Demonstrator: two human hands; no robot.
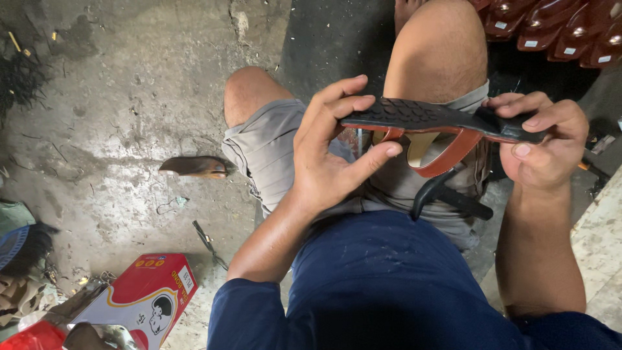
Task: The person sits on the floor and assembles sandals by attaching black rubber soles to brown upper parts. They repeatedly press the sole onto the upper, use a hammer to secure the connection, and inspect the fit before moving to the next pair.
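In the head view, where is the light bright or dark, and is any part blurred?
Head view: the concrete floor is brightly lit with a pale sheen; the upper middle behind the knees is in deep shadow; small glints show on the stacked glossy soles; the sandal and both hands, left and right, look sharp.

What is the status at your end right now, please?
Left hand and right hand grip black-soled sandal with reddish-brown leather straps, sole up. Black hammer rests in lap.

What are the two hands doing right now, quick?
Left hand: closed on one end of the black-soled sandal with reddish-brown straps, held sole-up.
Right hand: closed on the sandal's other end.
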